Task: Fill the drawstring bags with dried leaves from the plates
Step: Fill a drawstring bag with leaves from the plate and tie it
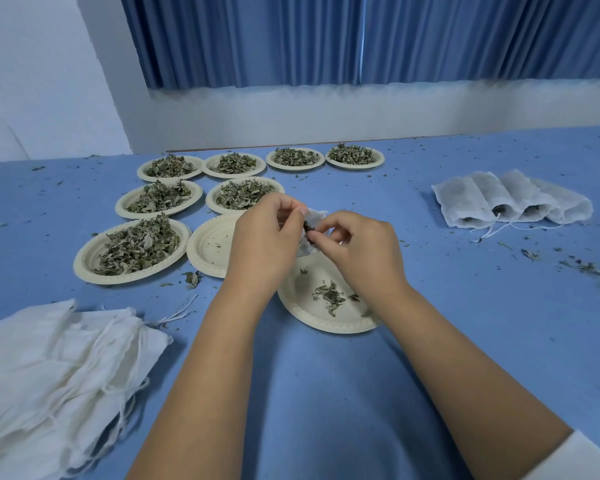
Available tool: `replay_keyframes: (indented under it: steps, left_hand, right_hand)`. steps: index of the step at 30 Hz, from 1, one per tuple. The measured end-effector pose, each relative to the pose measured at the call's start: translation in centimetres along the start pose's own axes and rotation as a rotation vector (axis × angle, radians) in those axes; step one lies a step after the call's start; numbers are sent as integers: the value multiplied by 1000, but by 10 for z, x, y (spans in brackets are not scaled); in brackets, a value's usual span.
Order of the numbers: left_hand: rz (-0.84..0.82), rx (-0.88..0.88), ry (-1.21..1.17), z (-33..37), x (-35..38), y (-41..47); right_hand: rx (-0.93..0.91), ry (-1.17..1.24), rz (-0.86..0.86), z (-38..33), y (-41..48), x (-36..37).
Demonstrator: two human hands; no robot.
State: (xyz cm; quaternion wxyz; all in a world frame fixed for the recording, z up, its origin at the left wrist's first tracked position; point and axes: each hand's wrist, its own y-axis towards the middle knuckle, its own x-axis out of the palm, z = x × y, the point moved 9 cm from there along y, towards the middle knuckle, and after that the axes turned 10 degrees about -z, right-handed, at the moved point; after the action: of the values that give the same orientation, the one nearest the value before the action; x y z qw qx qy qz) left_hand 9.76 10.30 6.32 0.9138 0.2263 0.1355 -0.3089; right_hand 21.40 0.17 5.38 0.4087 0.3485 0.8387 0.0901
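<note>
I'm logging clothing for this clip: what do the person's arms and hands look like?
The left hand and right hand are bare: no gloves, rings or watch visible. Forearms are uncovered; a white sleeve edge shows on the right arm near the elbow.

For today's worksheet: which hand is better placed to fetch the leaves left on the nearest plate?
Probably the right hand: it pinches leaves above that plate, while the left hand holds the bag.

Both bare forearms reach forward and converge; the left hand [264, 244], knuckles up and fingers curled, pinches a small white bag [315, 216]; the right hand [357, 251], just beside it, pinches dried leaves [308, 226] between thumb and forefinger at the bag's mouth; a white sleeve [575, 459] edges the right arm.
</note>
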Motion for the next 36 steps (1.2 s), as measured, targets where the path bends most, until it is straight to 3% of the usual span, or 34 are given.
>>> replay_keyframes:
  steps: [5,13,15,18,23,31,36]
  left_hand:
    - [-6,10,-3,1,2,-1]
    - [-62,-24,44,0,5,-1]
    - [-50,-38,38,-1,4,-2]
    - [21,-58,9,-2,-3,-3]
    - [87,-45,-12,-1,-11,-3]
    - [109,-30,24,-2,-13,-2]
    - [125,22,53,-2,-15,-3]
  right_hand:
    - [-77,-17,-132,-14,-4,15]
    - [6,82,-480,-9,-13,45]
    - [3,7,-457,-7,-10,44]
    - [-47,-115,-290,-12,-6,32]
    - [-69,19,-110,-10,-4,15]
    - [-285,154,-159,-26,-7,15]
    - [-227,178,-224,-17,-3,15]
